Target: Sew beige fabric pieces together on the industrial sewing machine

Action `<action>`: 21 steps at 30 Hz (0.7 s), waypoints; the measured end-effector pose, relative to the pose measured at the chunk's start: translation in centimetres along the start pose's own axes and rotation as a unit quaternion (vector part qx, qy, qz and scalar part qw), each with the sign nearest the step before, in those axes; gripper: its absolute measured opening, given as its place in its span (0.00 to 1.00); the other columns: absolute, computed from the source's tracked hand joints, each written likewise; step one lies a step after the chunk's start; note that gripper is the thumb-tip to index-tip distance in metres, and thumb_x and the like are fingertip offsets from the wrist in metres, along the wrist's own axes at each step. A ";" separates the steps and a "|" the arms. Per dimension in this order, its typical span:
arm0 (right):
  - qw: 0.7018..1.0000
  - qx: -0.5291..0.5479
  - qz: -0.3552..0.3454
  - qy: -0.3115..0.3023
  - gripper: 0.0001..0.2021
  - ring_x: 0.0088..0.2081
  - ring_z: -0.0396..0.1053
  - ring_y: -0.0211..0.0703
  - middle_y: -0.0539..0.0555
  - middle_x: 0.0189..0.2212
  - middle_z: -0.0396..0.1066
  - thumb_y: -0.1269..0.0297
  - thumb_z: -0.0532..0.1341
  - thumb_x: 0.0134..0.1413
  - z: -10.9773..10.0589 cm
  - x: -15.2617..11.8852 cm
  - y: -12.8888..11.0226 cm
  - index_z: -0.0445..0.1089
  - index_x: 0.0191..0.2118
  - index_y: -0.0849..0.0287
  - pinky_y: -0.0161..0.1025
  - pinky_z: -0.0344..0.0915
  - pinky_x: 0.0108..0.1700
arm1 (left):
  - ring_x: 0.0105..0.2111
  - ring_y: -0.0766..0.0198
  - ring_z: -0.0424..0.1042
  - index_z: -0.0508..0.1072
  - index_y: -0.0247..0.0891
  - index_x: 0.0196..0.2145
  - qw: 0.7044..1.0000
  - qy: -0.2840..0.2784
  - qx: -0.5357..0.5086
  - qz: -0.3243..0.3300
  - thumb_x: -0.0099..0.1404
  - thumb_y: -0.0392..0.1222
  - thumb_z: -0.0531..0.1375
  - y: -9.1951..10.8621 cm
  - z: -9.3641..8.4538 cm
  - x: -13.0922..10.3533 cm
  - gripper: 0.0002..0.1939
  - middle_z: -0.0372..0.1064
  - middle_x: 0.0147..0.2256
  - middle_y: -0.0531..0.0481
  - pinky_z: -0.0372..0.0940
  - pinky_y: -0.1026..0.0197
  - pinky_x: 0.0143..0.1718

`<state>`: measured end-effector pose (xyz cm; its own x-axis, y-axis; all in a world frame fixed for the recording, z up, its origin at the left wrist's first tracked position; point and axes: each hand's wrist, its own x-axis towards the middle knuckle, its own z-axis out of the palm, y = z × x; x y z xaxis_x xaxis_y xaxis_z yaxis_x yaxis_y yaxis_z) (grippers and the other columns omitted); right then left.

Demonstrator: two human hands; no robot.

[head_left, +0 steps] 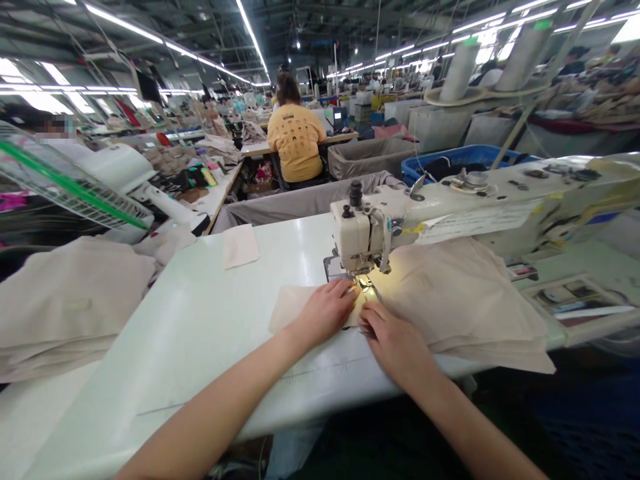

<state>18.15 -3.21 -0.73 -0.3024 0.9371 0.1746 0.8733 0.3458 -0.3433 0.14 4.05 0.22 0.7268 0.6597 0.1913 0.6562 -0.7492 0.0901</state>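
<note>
A sewing machine stands on the pale table, its lamp lighting the needle area. My left hand lies palm down on a small beige cloth piece, fingertips close to the presser foot. Just right of it, my right hand has its fingers curled together at the cloth's edge below the foot; what they pinch is too small to tell. Large beige panels are spread under the machine arm, to the right of my right hand.
Another small beige piece lies at the table's back left. Stacked beige panels and a white fan are at the left. A person in a yellow shirt sits ahead, beyond a grey cloth bin. A blue basket stands behind the machine.
</note>
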 end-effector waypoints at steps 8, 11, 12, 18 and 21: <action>1.000 -0.008 0.001 0.001 0.09 0.38 0.77 0.43 0.54 0.50 0.74 0.74 0.56 0.64 0.2 0.3 -0.1 0.71 0.43 0.56 0.36 0.70 0.37 | 0.53 0.52 0.69 0.70 0.36 0.53 1.000 0.006 -0.010 0.008 0.71 0.34 0.56 -0.6 0.1 0.1 0.14 0.70 0.51 0.39 0.70 0.48 0.52; 1.000 -0.014 -0.003 0.011 0.09 0.39 0.77 0.43 0.55 0.50 0.74 0.74 0.56 0.64 0.3 0.3 0.0 0.71 0.43 0.55 0.37 0.70 0.37 | 0.53 0.53 0.69 0.71 0.38 0.52 0.999 0.016 -0.030 0.014 0.71 0.34 0.54 -0.7 0.2 0.1 0.14 0.69 0.51 0.39 0.70 0.49 0.53; 1.000 -0.017 -0.004 0.013 0.09 0.39 0.77 0.43 0.55 0.50 0.74 0.74 0.56 0.64 0.4 0.2 0.0 0.72 0.43 0.55 0.37 0.70 0.37 | 0.53 0.53 0.68 0.71 0.38 0.52 0.999 0.020 -0.037 0.015 0.72 0.34 0.54 -0.8 0.2 0.1 0.14 0.69 0.52 0.39 0.70 0.49 0.53; 1.000 -0.022 0.002 0.005 0.09 0.37 0.76 0.42 0.54 0.48 0.75 0.74 0.56 0.64 0.3 0.2 -0.2 0.71 0.42 0.55 0.36 0.68 0.35 | 0.53 0.52 0.68 0.71 0.38 0.52 0.998 0.029 -0.053 0.020 0.72 0.34 0.53 -1.2 0.6 -0.1 0.14 0.68 0.52 0.38 0.70 0.47 0.53; 1.000 -0.020 0.005 -0.001 0.09 0.37 0.76 0.42 0.53 0.48 0.75 0.74 0.57 0.64 0.3 0.2 -0.2 0.71 0.42 0.55 0.36 0.68 0.35 | 0.53 0.52 0.68 0.71 0.37 0.53 0.998 0.032 -0.052 0.023 0.72 0.34 0.53 -1.3 0.7 -0.1 0.14 0.68 0.52 0.37 0.70 0.47 0.53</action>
<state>17.78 -3.05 -0.85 -0.2943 0.9405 0.1701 0.8905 0.3344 -0.3085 -0.62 4.99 -0.59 0.7391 0.6220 0.2585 0.5958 -0.7827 0.1801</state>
